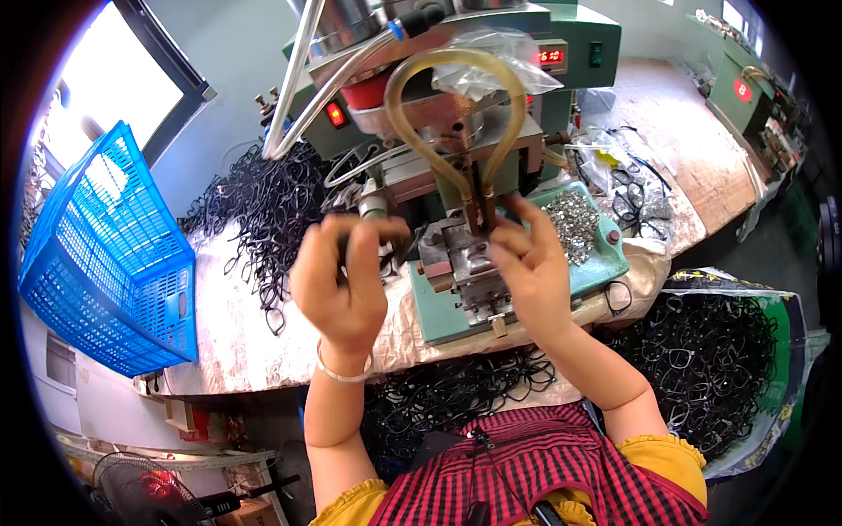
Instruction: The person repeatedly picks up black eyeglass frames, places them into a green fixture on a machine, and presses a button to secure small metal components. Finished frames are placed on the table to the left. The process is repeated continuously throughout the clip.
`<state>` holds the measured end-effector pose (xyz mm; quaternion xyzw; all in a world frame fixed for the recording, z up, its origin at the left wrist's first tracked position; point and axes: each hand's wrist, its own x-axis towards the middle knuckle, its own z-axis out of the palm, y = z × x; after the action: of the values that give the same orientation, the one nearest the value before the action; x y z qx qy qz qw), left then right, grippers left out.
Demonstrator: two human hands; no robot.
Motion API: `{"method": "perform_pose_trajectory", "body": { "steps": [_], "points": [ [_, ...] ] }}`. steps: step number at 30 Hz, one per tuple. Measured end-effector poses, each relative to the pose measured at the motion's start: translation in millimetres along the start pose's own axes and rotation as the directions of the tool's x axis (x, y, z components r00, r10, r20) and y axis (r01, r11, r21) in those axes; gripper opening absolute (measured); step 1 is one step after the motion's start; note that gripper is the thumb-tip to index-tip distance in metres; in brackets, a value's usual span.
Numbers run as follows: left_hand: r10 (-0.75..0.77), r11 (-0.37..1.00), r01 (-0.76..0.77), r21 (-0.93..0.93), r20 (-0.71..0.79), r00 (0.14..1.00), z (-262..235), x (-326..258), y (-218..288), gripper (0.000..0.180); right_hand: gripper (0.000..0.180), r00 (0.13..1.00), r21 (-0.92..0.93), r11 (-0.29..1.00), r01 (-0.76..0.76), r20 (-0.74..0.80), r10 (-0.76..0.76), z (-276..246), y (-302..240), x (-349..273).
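Left hand: fingers curled in, blurred; we cannot tell whether our left hand [342, 282] holds anything.
Right hand: fingers bent and partly spread; we see our right hand [533, 273] at the metal clamp, but cannot tell whether it grips a small piece.
Clamp: we find the clamp [471, 263] between both hands, under two upright bars [474, 209]; if the bars press down while fingertips sit this close, we could get pinched or burnt.
Hose: we see the hose [456, 58] loop above the bars; a snagged wrist could tug it.
Small metal parts: they fill a tray [621, 260] beside our right forearm; a careless elbow could scatter the parts [574, 219].
Glasses frames: we have a tangled heap [272, 206] on the counter [230, 351]; pulling one could drag others off.
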<state>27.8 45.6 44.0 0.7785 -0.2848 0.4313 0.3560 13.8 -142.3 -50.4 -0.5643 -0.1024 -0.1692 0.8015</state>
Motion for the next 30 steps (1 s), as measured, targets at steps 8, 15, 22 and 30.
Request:
{"method": "perform_pose_trajectory", "body": {
  "steps": [8, 15, 22, 30],
  "points": [
    [0.638, 0.767, -0.612, -0.195, 0.344, 0.689, 37, -47, 31, 0.046, 0.059, 0.998, -0.568, 0.822, 0.031, -0.031, -0.059, -70, 4, 27],
    [0.611, 0.789, -0.575, -0.215, 0.372, 0.699, 39, -47, 34, 0.045, 0.034, 0.955, -0.655, 0.749, -0.096, -0.271, -0.115, -161, 30, 8],
    [0.499, 0.866, -0.396, -0.305, 0.476, 0.724, 25, -45, 45, 0.034, 0.024, 0.966, -0.987, 0.132, 0.088, 0.052, -0.254, -141, 44, -2],
    [0.758, 0.163, 0.482, -0.861, 0.422, 0.498, -27, -64, 75, 0.081, 0.009, 0.949, -0.99, 0.096, 0.103, 0.069, -0.309, -127, 53, 16]
  ]
}}
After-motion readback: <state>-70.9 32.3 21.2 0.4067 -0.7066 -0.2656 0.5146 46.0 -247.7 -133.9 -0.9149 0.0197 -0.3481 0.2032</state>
